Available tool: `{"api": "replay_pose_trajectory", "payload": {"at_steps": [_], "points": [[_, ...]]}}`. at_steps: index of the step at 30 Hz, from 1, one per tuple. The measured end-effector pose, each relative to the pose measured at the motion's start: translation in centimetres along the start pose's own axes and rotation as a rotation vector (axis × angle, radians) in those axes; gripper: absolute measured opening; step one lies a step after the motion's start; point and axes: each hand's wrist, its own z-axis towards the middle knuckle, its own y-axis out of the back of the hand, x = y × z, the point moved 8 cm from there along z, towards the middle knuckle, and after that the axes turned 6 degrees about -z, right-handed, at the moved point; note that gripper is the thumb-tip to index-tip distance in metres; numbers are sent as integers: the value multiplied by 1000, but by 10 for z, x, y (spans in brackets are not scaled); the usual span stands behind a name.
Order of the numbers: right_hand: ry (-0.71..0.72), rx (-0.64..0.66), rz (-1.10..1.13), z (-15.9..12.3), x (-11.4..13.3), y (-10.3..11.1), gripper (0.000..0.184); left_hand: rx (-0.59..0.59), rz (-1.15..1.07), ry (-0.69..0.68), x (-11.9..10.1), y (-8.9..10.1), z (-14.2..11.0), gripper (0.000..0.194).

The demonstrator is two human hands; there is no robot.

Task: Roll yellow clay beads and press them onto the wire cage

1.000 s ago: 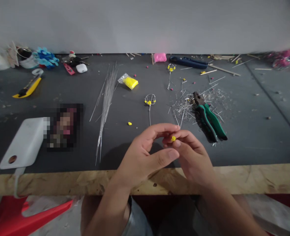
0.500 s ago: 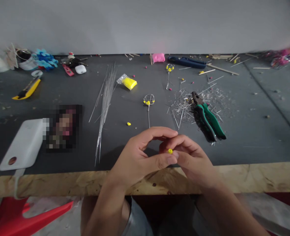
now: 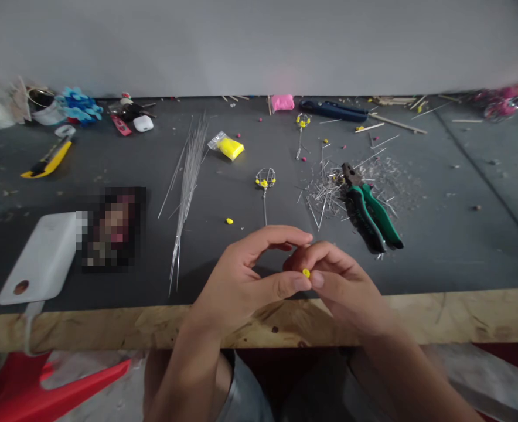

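Between my thumbs and fingertips is a small yellow piece of clay [image 3: 306,273], pinched by both hands above the table's front edge. My left hand [image 3: 250,278] curves around from the left, its thumb against the piece. From the other side my right hand [image 3: 340,281] grips it with thumb and bent forefinger. Just beyond the hands lies a wire piece with a round looped head [image 3: 265,179] dotted with yellow bits. A similar wire piece [image 3: 302,123] rests farther back. One loose yellow bit [image 3: 229,221] is on the table to the left.
Green-handled pliers [image 3: 373,217] lie on scattered wire clippings [image 3: 323,190] at right. A bundle of thin wires [image 3: 188,176], a yellow clay packet [image 3: 230,147] and a pink packet [image 3: 282,102] are around. At left are a yellow cutter [image 3: 50,159] and a white power bank [image 3: 43,255].
The yellow piece has turned slightly in my fingertips, and a round hollow now faces up. My left fingers have shifted a little left; the things on the table stay put.
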Motion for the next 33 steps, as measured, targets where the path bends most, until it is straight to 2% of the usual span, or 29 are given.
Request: {"api": "replay_pose_trajectory", "payload": {"at_steps": [9,13,22,28,33], "points": [[-129,7,121,-6,-8,-2,7,16,29,-8,0,-2,1,43],[-126,14,125,-4,-7,-2,7,58,43,-65,-6,-6,2,43],[-109,21,145,-2,-4,-3,6,58,154,-115,-10,-8,5,32],[-111,25,150,-1,-4,-4,7,63,142,-157,-11,-8,3,33],[-102,18,134,0,-3,-2,6,48,213,-201,-15,-8,2,32]]}}
